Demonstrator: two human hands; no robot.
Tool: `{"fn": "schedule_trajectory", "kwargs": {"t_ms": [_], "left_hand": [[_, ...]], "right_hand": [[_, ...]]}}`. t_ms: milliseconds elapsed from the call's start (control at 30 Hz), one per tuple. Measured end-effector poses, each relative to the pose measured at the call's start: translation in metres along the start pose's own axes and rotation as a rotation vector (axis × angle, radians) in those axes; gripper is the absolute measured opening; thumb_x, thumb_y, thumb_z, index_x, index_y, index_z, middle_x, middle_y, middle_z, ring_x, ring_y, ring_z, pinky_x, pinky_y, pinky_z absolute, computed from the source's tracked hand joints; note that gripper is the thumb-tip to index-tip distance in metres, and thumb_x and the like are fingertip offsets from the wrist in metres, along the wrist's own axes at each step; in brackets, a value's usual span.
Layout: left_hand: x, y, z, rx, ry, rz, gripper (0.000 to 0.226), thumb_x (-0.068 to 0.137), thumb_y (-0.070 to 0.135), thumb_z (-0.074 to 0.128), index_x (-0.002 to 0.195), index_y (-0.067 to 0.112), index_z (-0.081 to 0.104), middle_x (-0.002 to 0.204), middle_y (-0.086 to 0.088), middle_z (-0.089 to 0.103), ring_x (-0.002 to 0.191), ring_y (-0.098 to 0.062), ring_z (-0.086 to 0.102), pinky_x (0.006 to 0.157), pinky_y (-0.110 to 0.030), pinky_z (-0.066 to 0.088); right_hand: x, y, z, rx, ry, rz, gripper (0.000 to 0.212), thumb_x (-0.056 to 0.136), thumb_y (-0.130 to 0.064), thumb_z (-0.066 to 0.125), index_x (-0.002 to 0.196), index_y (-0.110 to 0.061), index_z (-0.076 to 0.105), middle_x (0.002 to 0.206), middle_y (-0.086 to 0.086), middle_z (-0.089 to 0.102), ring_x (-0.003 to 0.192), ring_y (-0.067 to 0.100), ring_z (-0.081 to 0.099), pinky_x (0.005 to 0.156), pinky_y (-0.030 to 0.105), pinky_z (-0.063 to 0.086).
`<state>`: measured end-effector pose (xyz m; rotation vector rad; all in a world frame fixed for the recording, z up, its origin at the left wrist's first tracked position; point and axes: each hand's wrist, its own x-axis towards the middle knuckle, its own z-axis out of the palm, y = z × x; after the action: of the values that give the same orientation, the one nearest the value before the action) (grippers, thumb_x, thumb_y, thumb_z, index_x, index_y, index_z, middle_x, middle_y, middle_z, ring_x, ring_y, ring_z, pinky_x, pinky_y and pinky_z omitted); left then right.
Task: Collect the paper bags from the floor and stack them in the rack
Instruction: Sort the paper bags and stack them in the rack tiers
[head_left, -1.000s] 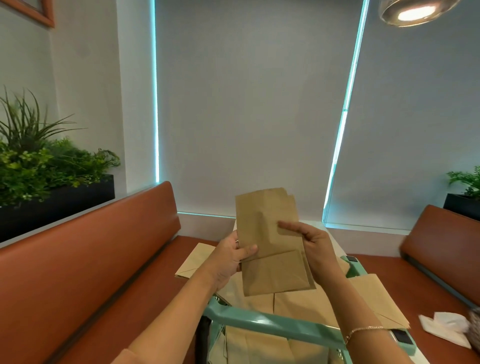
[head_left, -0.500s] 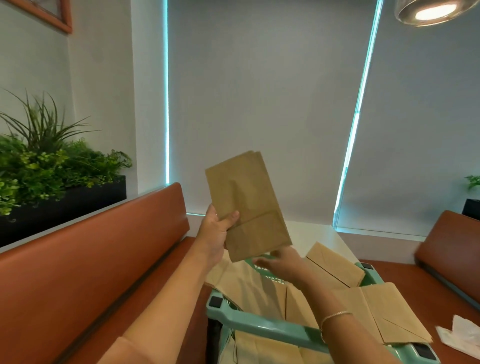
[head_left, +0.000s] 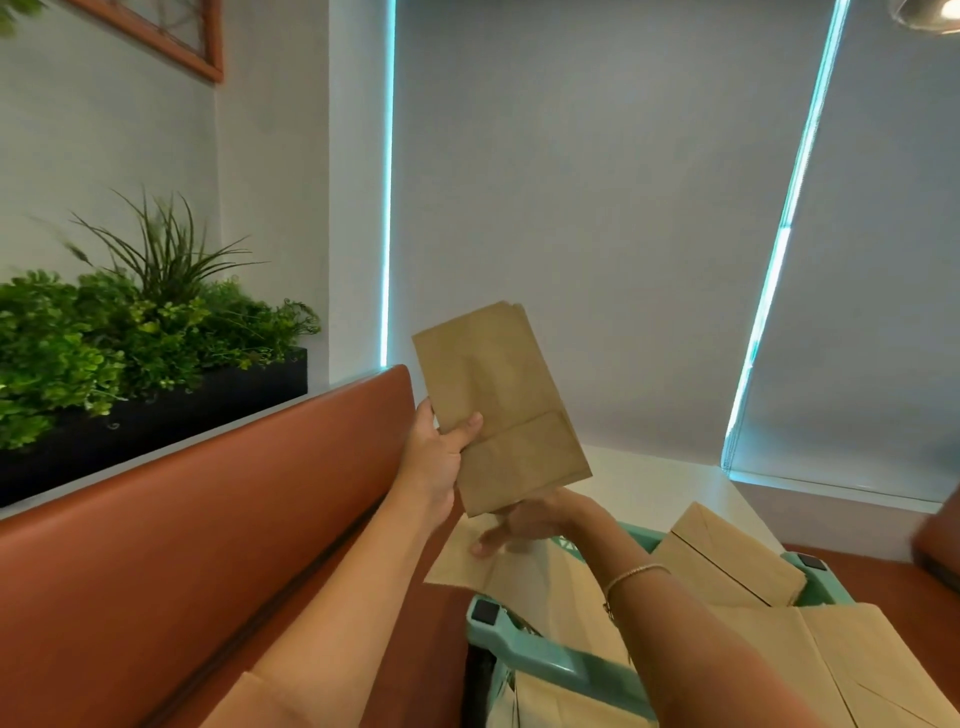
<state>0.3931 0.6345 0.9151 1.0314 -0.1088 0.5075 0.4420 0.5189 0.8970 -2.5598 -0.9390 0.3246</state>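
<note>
Fingers and thumb of the left hand (head_left: 441, 447) are pinching a flat brown paper bag (head_left: 498, 405), holding it upright and tilted above the teal rack (head_left: 550, 660). Just under it the right hand (head_left: 524, 525) is reaching with loosely extended fingers toward another bag (head_left: 467, 556) lying over the rack's edge, seemingly touching it, though blur is hiding the contact.

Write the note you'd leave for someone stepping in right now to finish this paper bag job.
Left hand grips a flat brown paper bag by its edge, held up above the teal plastic basket.
Right hand reaches low over the loose brown bags lying across the basket; fingers look relaxed, holding nothing I can see.
Done: one bag collected in hand.
Left: gather the remaining bags and stack them in the rack, which is not in view.
</note>
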Motion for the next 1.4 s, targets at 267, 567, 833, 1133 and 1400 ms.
{"fn": "schedule_trajectory", "kwargs": {"t_ms": [267,567,833,1133,1400], "left_hand": [[-0.006,-0.004,-0.002,0.022,0.02,-0.025,0.025,0.09,0.0,0.056,0.1,0.022,0.054,0.096,0.001,0.066,0.08,-0.011,0.066,0.054,-0.022,0.055],[-0.012,-0.011,-0.001,0.043,0.054,-0.048,0.022,0.09,0.0,0.056,0.099,0.02,0.055,0.095,0.001,0.066,0.081,-0.011,0.065,0.059,-0.024,0.053],[-0.009,-0.011,0.001,0.007,0.07,-0.042,0.021,0.09,0.0,0.056,0.1,0.019,0.056,0.092,0.001,0.067,0.073,-0.007,0.068,0.054,-0.021,0.054],[-0.004,-0.011,0.01,-0.027,0.126,-0.074,0.024,0.091,0.005,0.057,0.112,0.017,0.053,0.093,-0.002,0.066,0.08,-0.018,0.064,0.07,-0.037,0.055],[-0.017,-0.045,0.036,0.17,0.026,-0.224,0.019,0.092,0.007,0.056,0.109,0.016,0.053,0.099,-0.006,0.065,0.087,-0.024,0.063,0.08,-0.042,0.053]], "right_hand": [[-0.005,0.003,0.004,0.154,0.009,-0.002,0.064,0.075,-0.029,0.076,0.131,-0.021,0.046,0.129,0.001,0.051,0.119,0.022,0.047,0.106,0.036,0.037],[-0.021,0.016,-0.003,0.347,0.13,-0.07,0.049,0.075,-0.007,0.076,0.119,-0.013,0.055,0.102,-0.006,0.056,0.098,0.014,0.053,0.096,0.028,0.043],[-0.034,0.043,-0.018,0.608,0.161,0.017,0.025,0.069,0.0,0.078,0.09,-0.008,0.065,0.083,0.0,0.06,0.075,0.013,0.057,0.065,0.021,0.047],[-0.08,0.062,-0.071,0.831,0.529,0.091,0.015,0.087,0.0,0.059,0.087,-0.013,0.066,0.084,0.011,0.066,0.068,0.021,0.062,0.066,0.031,0.053],[-0.128,0.05,-0.123,0.206,1.233,-0.067,0.037,0.076,0.005,0.046,0.061,-0.024,0.064,0.085,0.004,0.067,0.09,0.019,0.057,0.082,0.035,0.045]]}}
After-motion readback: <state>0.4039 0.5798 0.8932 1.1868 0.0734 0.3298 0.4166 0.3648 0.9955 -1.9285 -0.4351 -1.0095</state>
